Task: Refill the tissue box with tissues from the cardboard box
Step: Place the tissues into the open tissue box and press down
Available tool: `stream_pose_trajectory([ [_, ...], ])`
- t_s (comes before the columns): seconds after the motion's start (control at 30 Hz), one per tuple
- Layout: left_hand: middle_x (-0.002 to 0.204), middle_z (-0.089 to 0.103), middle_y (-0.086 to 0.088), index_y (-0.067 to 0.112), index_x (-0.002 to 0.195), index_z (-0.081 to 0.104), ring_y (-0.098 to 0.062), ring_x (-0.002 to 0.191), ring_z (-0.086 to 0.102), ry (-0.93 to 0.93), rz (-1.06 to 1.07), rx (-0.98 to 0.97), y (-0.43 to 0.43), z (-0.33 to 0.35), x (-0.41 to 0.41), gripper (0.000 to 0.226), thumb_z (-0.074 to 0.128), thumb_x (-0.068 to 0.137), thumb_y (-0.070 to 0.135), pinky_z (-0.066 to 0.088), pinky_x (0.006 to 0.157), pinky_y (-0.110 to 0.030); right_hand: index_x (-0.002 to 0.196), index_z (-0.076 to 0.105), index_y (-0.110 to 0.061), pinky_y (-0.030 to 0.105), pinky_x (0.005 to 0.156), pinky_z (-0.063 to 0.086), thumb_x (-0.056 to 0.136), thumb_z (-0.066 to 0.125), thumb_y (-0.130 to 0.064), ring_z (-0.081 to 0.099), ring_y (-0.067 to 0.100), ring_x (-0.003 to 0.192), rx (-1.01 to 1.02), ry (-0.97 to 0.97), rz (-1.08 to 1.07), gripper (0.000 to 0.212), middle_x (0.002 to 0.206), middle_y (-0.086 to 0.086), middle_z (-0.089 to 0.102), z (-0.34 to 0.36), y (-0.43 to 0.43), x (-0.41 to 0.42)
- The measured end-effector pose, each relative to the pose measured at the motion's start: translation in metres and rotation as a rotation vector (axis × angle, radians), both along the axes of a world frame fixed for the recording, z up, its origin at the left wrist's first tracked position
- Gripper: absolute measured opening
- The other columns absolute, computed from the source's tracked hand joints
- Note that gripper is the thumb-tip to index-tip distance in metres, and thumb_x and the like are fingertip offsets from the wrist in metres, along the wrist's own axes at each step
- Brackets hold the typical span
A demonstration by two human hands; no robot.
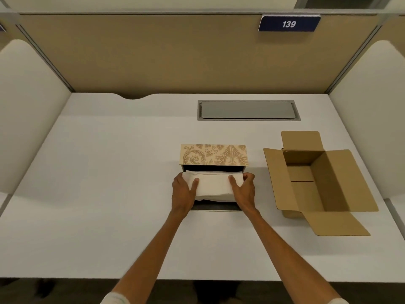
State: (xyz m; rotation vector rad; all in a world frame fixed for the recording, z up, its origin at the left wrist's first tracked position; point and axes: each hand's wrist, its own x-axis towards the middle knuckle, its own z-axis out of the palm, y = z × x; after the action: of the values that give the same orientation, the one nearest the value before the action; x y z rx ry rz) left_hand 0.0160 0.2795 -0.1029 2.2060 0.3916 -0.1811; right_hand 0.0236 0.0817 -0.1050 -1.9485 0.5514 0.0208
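Observation:
A beige tissue box (pixel 214 155) with a leaf pattern lies at the middle of the white desk, its open side facing me and dark inside. A white stack of tissues (pixel 213 185) sits partly in that opening. My left hand (pixel 184 190) grips the stack's left end and my right hand (pixel 243 189) grips its right end, thumbs on top. The brown cardboard box (pixel 317 181) stands to the right with all flaps open, and I see nothing inside it.
A grey cable hatch (pixel 248 110) is set into the white desk (pixel 98 172) behind the tissue box. Tan and cream partition walls close off the back and both sides. A blue sign reading 139 (pixel 289 23) hangs on the back wall.

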Motion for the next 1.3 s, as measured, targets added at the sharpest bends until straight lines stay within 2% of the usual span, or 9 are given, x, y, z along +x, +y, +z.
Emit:
stream_pose_trajectory([
  [0.13, 0.146, 0.045, -0.016, 0.006, 0.147, 0.028, -0.033, 0.130, 0.047, 0.053, -0.012, 0.107, 0.002, -0.002, 0.001, 0.074, 0.048, 0.095, 0.055, 0.044, 0.106, -0.048, 0.118, 0.040, -0.008, 0.039, 0.083, 0.054, 0.091, 0.061, -0.041, 0.061, 0.027, 0.096, -0.080, 0.004, 0.030, 0.047, 0.112, 0.013, 0.061, 0.000, 0.004, -0.005],
  [0.27, 0.144, 0.047, -0.019, 0.003, 0.146, 0.029, -0.035, 0.129, 0.049, 0.064, -0.027, 0.231, 0.003, -0.002, 0.004, 0.079, 0.048, 0.093, 0.058, 0.042, 0.106, -0.050, 0.129, 0.038, -0.005, 0.036, 0.086, 0.050, 0.094, 0.054, -0.046, 0.060, 0.033, 0.107, -0.195, 0.036, 0.091, 0.056, 0.125, 0.017, 0.058, 0.001, 0.002, -0.006],
  [0.37, 0.151, 0.037, -0.020, 0.001, 0.148, 0.028, -0.035, 0.137, 0.039, -0.048, -0.040, 0.451, 0.001, 0.003, -0.002, 0.080, 0.046, 0.094, 0.058, 0.035, 0.110, -0.053, 0.133, 0.041, -0.002, 0.044, 0.096, 0.047, 0.096, 0.051, -0.044, 0.055, 0.034, 0.114, -0.364, -0.029, 0.111, 0.057, 0.129, 0.018, 0.054, 0.004, 0.000, -0.008],
  [0.5, 0.142, 0.049, -0.018, 0.002, 0.137, 0.045, -0.033, 0.133, 0.045, -0.316, -0.078, 0.633, -0.002, 0.002, -0.016, 0.054, 0.044, 0.101, 0.042, 0.035, 0.112, -0.052, 0.124, 0.048, -0.010, 0.041, 0.099, 0.043, 0.097, 0.049, -0.038, 0.055, 0.025, 0.109, -0.580, -0.246, 0.052, 0.038, 0.122, 0.010, 0.058, 0.007, 0.007, -0.018],
  [0.57, 0.137, 0.054, -0.019, 0.001, 0.132, 0.051, -0.034, 0.129, 0.050, -0.392, -0.173, 0.631, -0.008, 0.000, -0.019, 0.045, 0.045, 0.102, 0.034, 0.038, 0.111, -0.051, 0.120, 0.049, -0.012, 0.039, 0.098, 0.044, 0.098, 0.048, -0.032, 0.055, 0.023, 0.107, -0.623, -0.316, 0.105, 0.030, 0.119, 0.008, 0.059, 0.005, 0.014, -0.024],
  [0.67, 0.140, 0.054, -0.020, 0.000, 0.133, 0.052, -0.034, 0.132, 0.050, -0.409, -0.306, 0.577, -0.015, -0.002, -0.017, 0.045, 0.047, 0.101, 0.032, 0.039, 0.112, -0.048, 0.129, 0.052, -0.008, 0.041, 0.105, 0.041, 0.098, 0.048, -0.028, 0.055, 0.027, 0.118, -0.670, -0.321, 0.257, 0.037, 0.128, 0.012, 0.059, 0.000, 0.025, -0.026],
  [0.8, 0.159, 0.032, -0.014, 0.003, 0.151, 0.030, -0.026, 0.150, 0.025, -0.313, -0.411, 0.499, -0.015, -0.008, -0.012, 0.060, 0.037, 0.103, 0.039, 0.018, 0.125, -0.040, 0.143, 0.042, -0.004, 0.038, 0.117, 0.026, 0.101, 0.044, -0.029, 0.040, 0.026, 0.139, -0.705, -0.253, 0.383, 0.049, 0.148, 0.015, 0.045, -0.006, 0.032, -0.024],
  [0.97, 0.164, 0.019, -0.010, 0.007, 0.155, 0.018, -0.021, 0.153, 0.015, -0.298, -0.418, 0.495, -0.013, -0.017, -0.011, 0.064, 0.031, 0.104, 0.041, 0.012, 0.126, -0.037, 0.150, 0.029, -0.007, 0.039, 0.122, 0.016, 0.103, 0.035, -0.033, 0.027, 0.021, 0.146, -0.732, -0.207, 0.440, 0.054, 0.156, 0.011, 0.032, -0.013, 0.030, -0.023],
  [1.3, 0.164, 0.019, -0.009, 0.007, 0.155, 0.018, -0.020, 0.153, 0.014, -0.282, -0.399, 0.528, -0.018, -0.027, -0.014, 0.062, 0.030, 0.104, 0.040, 0.012, 0.126, -0.039, 0.152, 0.023, -0.009, 0.040, 0.123, 0.013, 0.103, 0.032, -0.033, 0.021, 0.019, 0.148, -0.747, -0.189, 0.452, 0.056, 0.159, 0.008, 0.027, -0.022, 0.032, -0.025],
])
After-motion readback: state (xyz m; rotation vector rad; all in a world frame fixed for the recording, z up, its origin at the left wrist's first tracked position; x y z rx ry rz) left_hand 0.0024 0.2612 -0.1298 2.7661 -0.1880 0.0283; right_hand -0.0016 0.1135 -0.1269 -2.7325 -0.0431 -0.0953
